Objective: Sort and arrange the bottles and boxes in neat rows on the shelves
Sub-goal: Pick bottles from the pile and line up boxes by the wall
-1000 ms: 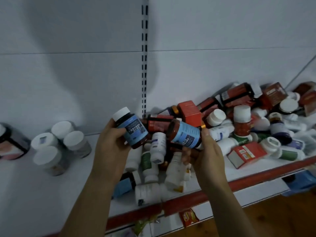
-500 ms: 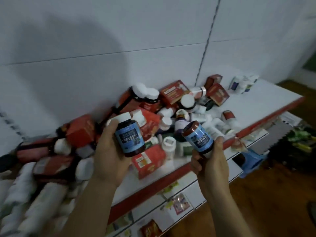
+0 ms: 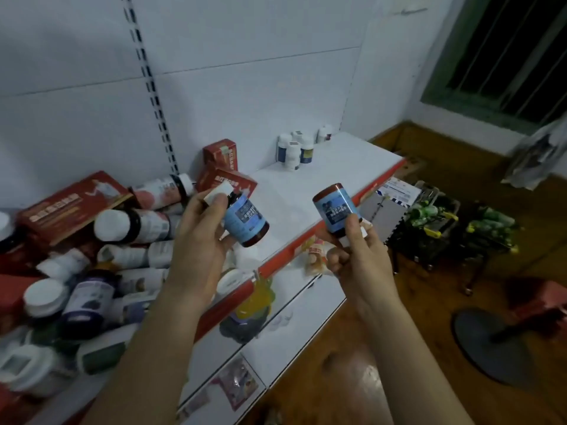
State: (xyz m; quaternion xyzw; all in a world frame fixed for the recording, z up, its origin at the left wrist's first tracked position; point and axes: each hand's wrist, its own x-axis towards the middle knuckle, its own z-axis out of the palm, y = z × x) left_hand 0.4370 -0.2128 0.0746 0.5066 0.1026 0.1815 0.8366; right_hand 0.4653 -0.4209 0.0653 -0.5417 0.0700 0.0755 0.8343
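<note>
Fingers of the left hand (image 3: 196,240) curl round a small brown bottle with a blue label and white cap (image 3: 245,220), tipped cap up-left. The right hand (image 3: 362,259) grips a matching bottle (image 3: 336,208), bottom up. The bare white shelf (image 3: 306,185) lies just past both, nearer the right.

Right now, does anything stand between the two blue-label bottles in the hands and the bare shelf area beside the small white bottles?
Nothing visible does. The bare shelf stretch lies open between the red boxes and the white bottles, and the left bottle and right bottle are held in front of it.
</note>
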